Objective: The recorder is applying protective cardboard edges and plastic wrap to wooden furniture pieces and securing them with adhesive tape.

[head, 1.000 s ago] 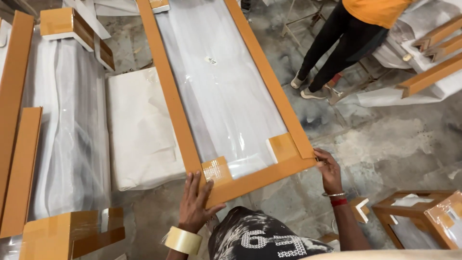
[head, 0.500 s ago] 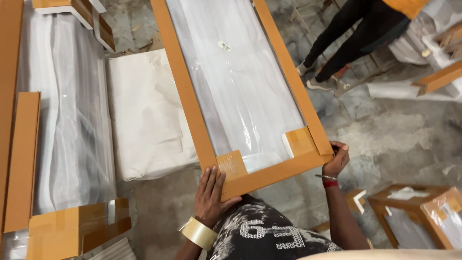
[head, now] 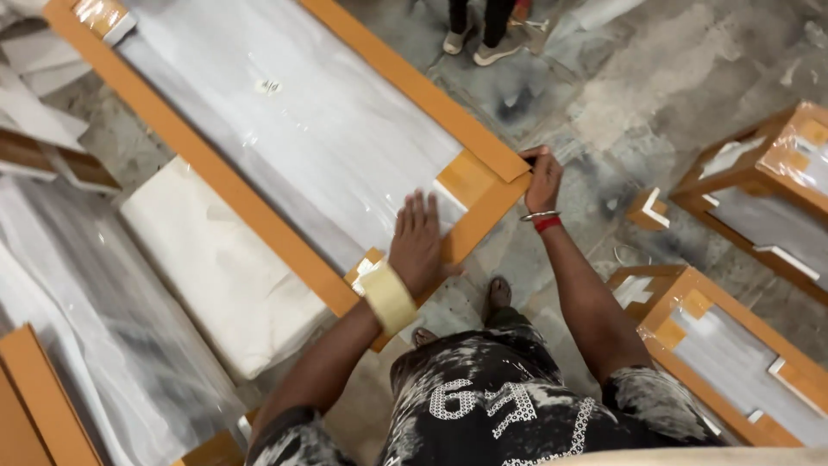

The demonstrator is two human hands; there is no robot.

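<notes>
The left hand, a roll of tan tape around its wrist, lies flat and open on the near end of a long plastic-wrapped panel edged in orange cardboard. The right hand curls closed around the panel's near right corner, above the grey concrete floor.

A mottled grey concrete floor carries the goods. A long plastic-wrapped white panel with a brown cardboard border stretches across it (whether it rests flat or is lifted at the near end cannot be told). Beside it lies a white wrapped rectangular slab. More film-wrapped panels crowd the left; smaller cardboard-edged wrapped panels sit right, near a small cardboard corner piece.
</notes>
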